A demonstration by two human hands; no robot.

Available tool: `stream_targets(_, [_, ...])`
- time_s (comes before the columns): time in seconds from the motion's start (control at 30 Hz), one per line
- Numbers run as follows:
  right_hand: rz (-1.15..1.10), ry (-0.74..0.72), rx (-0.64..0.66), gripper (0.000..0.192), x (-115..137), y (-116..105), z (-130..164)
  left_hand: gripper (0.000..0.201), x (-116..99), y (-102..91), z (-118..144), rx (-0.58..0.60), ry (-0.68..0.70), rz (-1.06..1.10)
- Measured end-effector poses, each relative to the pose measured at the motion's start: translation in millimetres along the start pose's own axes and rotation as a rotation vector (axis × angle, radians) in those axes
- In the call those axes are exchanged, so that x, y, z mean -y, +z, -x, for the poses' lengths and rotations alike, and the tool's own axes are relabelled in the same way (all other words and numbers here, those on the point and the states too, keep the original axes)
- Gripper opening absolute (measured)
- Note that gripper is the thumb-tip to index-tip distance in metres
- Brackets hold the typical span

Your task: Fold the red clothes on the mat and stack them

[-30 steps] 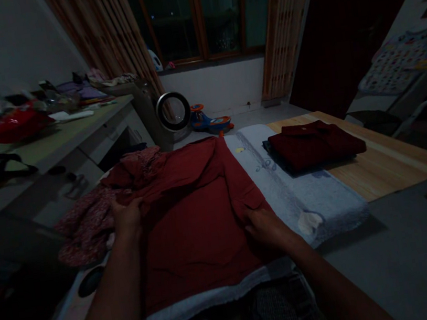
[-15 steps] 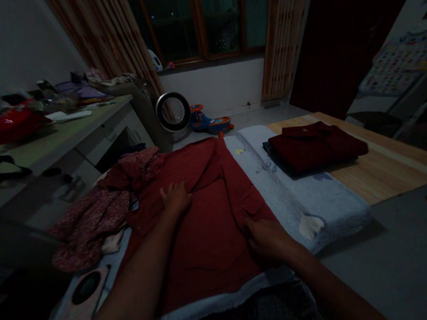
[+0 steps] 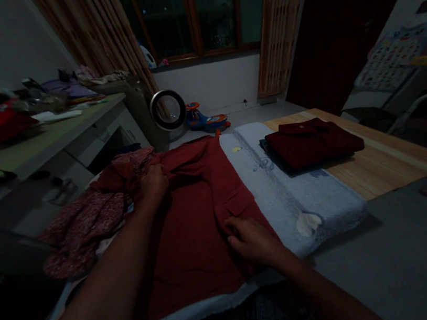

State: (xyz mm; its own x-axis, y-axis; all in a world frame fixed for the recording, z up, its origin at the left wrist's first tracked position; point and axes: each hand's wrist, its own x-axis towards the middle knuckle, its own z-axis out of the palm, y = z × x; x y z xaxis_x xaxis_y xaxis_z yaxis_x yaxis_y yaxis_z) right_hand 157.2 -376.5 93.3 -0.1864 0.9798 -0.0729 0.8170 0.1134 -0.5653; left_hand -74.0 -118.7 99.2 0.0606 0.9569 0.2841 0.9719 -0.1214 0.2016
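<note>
A red long garment, apparently a shirt [image 3: 185, 238], lies spread before me on a pale blue, fluffy blanket [image 3: 253, 159]. At its upper left, my left hand [image 3: 155, 183] grips the cloth, and folds pull up toward that hand. My right hand [image 3: 250, 237] pinches the cloth lower down on the right, thumb and fingers closed over what looks like a sleeve. The left fingertips are partly hidden by the back of the hand. A patterned reddish garment [image 3: 98, 218] lies crumpled just left of the shirt.
Folded dark red clothing [image 3: 310, 143] sits on the blanket and wooden board [image 3: 391, 156] at right. A cluttered desk [image 3: 74, 129] stands at left. Beyond are an open round washer door [image 3: 169, 110] and a blue-orange ride-on toy [image 3: 208, 121].
My left hand has moved up and left, drawing the cloth with it into raised folds. My right hand has shifted slightly left, still on the fabric. The view has turned a little.
</note>
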Motion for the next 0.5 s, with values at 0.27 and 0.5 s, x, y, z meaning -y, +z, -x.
stream_targets(0.27, [-0.039,-0.059,0.052,0.045,5,31,0,0.058,-15,6.4,25,-0.138,0.043,-0.183])
stream_targets(0.5, [-0.062,-0.160,-0.234,0.030,-32,9,5,0.050,-74,41.7,100,0.391,0.303,0.477])
